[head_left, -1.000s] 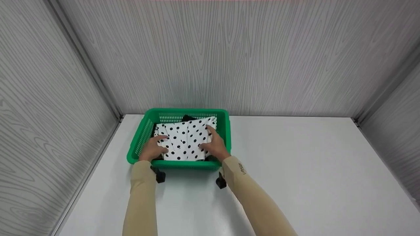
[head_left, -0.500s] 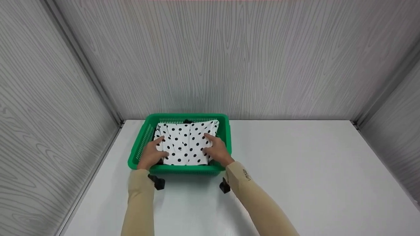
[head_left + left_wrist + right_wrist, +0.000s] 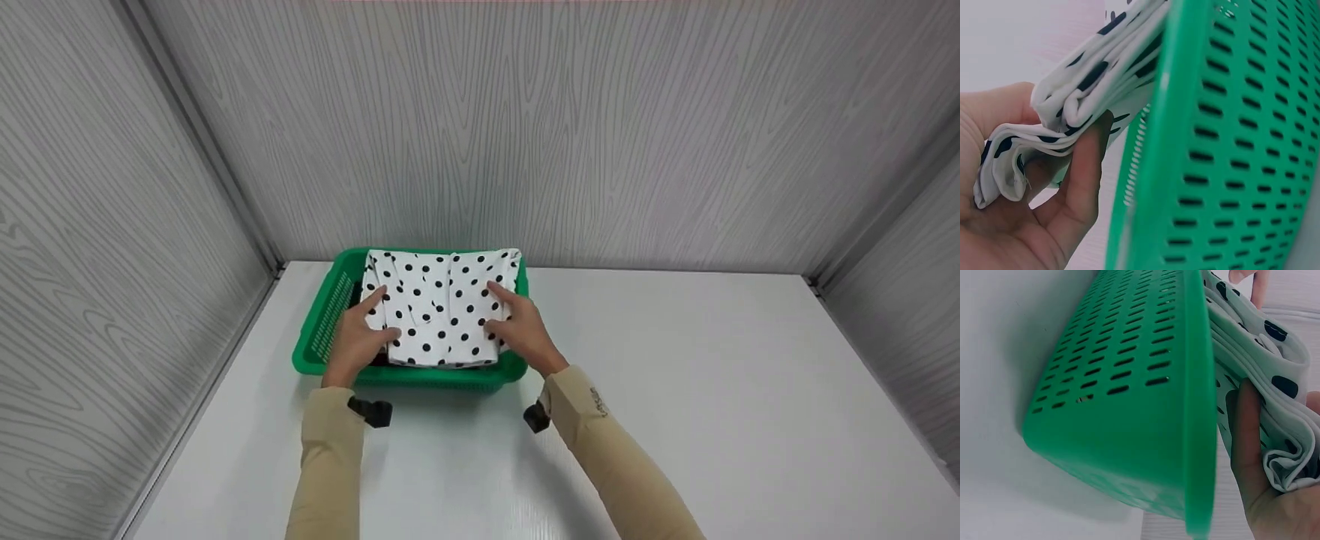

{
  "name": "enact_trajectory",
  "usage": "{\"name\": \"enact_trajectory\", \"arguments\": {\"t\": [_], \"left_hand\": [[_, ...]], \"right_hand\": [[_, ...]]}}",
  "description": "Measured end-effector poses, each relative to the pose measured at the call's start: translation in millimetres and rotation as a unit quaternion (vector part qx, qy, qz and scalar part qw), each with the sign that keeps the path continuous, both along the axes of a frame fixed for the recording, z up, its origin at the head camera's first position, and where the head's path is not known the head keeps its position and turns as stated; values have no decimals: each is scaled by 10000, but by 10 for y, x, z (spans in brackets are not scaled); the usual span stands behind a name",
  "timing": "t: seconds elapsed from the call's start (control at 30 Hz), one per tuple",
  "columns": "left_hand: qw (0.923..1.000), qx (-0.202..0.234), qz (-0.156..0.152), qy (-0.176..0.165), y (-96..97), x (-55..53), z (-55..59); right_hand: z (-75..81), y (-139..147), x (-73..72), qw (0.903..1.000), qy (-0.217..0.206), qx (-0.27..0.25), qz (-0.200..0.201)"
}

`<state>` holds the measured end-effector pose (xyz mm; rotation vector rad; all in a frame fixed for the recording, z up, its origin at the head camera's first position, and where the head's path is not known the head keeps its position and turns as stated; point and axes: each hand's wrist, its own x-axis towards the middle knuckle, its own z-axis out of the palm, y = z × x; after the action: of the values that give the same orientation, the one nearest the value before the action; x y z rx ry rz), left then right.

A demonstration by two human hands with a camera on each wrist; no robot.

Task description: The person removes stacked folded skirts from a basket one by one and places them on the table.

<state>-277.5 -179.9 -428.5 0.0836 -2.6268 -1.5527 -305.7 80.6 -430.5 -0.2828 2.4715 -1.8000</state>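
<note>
A folded white cloth with black polka dots (image 3: pixel 439 307) is held over the green basket (image 3: pixel 315 349) in the head view. My left hand (image 3: pixel 356 341) grips its left edge, thumb and fingers pinching the layered folds, as the left wrist view shows with the hand (image 3: pixel 1044 185) beside the basket's rim. On the other side my right hand (image 3: pixel 525 330) grips the right edge. In the right wrist view its fingers lie under the thick stacked folds (image 3: pixel 1280 410), level with or above the rim. The cloth hides most of the basket's inside.
Dark material (image 3: pixel 379 360) shows in the basket beneath the cloth. The basket stands on a white table (image 3: pixel 675 390) near the grey wood-grain back panel (image 3: pixel 480 135), with a side panel (image 3: pixel 112 262) to the left. A black wrist camera (image 3: pixel 371 411) sits at the left cuff.
Both hands have raised the polka-dot cloth out of the basket and shifted it slightly right. It now overlaps the basket's back and right rims in the head view.
</note>
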Motion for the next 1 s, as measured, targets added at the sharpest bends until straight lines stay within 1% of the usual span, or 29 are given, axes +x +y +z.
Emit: {"name": "enact_trajectory", "arguments": {"t": [0.17,0.37,0.6,0.8,1.0], "left_hand": [[9998,38,18,210,116,48,52],[9990,110,56,435,231,102,68],[9961,321,-108,820,355,133,151],[9944,467,-266,910,477,122,191],[9927,661,-374,935,621,111,200]], "right_hand": [[6,103,37,9996,1,-276,-102],[19,208,85,9989,210,-399,-86],[97,366,121,9976,405,-559,-99],[150,514,125,9976,470,-501,-114],[178,673,141,9981,442,-401,-175]]}}
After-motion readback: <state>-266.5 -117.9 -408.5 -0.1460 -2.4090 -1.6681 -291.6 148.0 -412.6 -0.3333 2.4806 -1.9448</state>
